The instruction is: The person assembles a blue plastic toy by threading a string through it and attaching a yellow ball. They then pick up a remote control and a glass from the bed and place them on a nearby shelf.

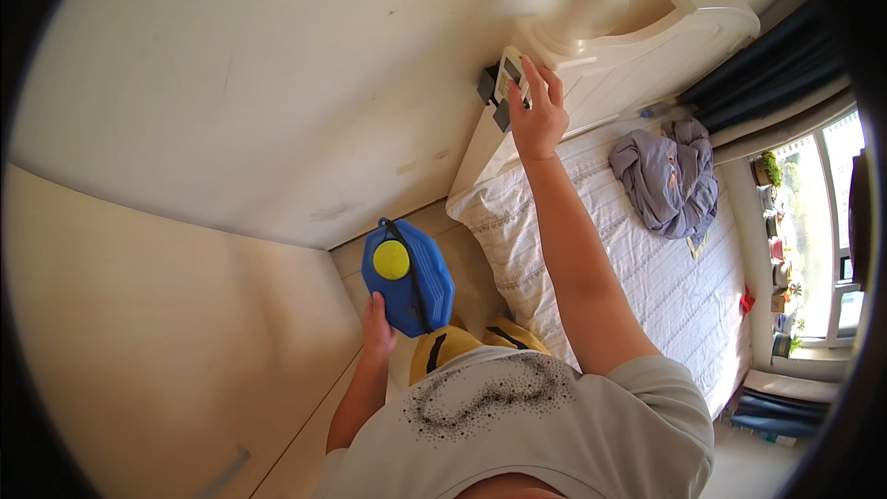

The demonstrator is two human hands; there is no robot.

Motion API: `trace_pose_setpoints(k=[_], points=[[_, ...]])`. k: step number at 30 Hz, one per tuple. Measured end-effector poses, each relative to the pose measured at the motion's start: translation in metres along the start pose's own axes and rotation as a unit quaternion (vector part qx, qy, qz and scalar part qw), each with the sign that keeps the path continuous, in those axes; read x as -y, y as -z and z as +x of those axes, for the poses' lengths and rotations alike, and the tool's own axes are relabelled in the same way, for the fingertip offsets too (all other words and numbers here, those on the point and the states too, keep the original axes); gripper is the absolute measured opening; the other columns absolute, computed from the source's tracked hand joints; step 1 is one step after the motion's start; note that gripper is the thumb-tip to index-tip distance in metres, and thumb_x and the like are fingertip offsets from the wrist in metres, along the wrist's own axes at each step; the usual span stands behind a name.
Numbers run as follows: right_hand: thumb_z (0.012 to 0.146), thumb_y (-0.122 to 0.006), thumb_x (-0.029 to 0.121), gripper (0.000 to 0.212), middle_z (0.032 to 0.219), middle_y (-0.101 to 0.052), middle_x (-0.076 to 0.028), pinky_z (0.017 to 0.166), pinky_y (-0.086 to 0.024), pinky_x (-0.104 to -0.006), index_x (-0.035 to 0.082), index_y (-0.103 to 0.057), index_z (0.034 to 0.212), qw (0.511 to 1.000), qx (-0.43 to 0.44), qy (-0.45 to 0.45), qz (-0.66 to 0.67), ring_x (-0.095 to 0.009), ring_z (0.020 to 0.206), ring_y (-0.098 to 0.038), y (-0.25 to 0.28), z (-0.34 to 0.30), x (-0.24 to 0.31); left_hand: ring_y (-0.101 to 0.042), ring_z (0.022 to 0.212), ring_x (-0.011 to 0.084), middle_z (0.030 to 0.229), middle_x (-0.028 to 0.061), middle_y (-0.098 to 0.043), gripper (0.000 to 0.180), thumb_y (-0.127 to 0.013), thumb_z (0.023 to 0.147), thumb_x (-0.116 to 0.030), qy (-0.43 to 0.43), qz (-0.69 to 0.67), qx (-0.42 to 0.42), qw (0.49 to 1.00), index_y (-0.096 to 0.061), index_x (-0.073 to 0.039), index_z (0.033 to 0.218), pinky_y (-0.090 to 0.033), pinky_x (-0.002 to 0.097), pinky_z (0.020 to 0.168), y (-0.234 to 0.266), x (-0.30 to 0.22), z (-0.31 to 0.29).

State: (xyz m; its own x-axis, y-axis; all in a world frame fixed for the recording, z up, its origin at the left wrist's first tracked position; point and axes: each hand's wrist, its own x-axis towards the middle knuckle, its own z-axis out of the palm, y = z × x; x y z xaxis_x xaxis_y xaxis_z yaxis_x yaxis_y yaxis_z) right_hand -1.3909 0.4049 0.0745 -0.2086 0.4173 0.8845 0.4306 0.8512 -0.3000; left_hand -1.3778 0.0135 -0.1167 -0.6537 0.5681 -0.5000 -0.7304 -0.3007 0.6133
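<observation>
Low in front of me, my left hand [377, 325] grips the near left edge of a blue plastic tennis trainer base [436, 282]. A yellow-green tennis ball [392, 260] sits in it, and a black strap [414, 270] runs along its face. My right arm stretches forward to the headboard's near end. There my right hand [540, 122] has its thumb and fingers on a small white remote control [509, 68] with a grey screen. Dark grey holder pieces [487, 83] show beside the remote. The fingers partly cover it.
A white headboard [628, 74] with a round post top [582, 0] stands against the wall. The bed [591, 296] on the right carries a crumpled grey-purple garment or cover [667, 176]. Dark curtains [767, 65] and potted plants [769, 169] line the window. A pale panel [166, 333] stands left.
</observation>
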Motion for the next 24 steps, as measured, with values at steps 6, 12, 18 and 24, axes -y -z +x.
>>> trace_pose_setpoints(k=[6,12,18,24], points=[[0.072,-0.072,0.012,0.034,0.097,-0.063,0.000,0.057,-0.051,-0.0292,0.018,-0.064,0.104,0.999,-0.003,0.002,0.038,-0.019,0.075,-0.063,-0.003,0.007,0.001,-0.054,0.111,0.0214,0.124,0.0130,-0.053,0.050,-0.047,0.096,-0.036,0.010,0.015,0.004,1.000,-0.040,0.003,0.127,-0.044,0.0341,0.096,0.000,-0.002,0.002],[0.070,-0.076,0.012,0.032,0.097,-0.065,-0.004,0.061,-0.051,-0.0280,0.014,-0.066,0.100,0.998,-0.016,-0.016,0.056,-0.019,0.076,-0.064,-0.002,0.003,-0.007,-0.055,0.109,0.0209,0.121,0.0125,-0.054,0.049,-0.047,0.096,-0.036,0.013,0.016,0.019,1.000,-0.042,0.003,0.126,-0.045,0.0341,0.095,-0.001,0.001,0.004],[0.065,-0.080,0.010,0.029,0.092,-0.065,-0.005,0.048,-0.042,-0.0248,0.011,-0.065,0.090,0.994,-0.068,-0.059,0.069,-0.013,0.057,-0.053,0.002,-0.006,-0.014,-0.055,0.109,0.0211,0.121,0.0124,-0.055,0.049,-0.047,0.096,-0.036,0.021,0.025,0.022,0.999,-0.041,0.003,0.126,-0.044,0.0343,0.095,-0.003,0.004,0.003],[0.067,-0.078,0.012,0.024,0.089,-0.064,-0.002,0.056,-0.051,-0.0299,0.012,-0.061,0.084,0.991,-0.040,-0.095,0.088,-0.021,0.071,-0.064,-0.004,-0.007,0.000,-0.054,0.110,0.0213,0.123,0.0125,-0.054,0.050,-0.047,0.096,-0.035,0.035,0.018,0.027,0.999,-0.040,0.003,0.127,-0.044,0.0345,0.096,0.001,0.009,0.004]])
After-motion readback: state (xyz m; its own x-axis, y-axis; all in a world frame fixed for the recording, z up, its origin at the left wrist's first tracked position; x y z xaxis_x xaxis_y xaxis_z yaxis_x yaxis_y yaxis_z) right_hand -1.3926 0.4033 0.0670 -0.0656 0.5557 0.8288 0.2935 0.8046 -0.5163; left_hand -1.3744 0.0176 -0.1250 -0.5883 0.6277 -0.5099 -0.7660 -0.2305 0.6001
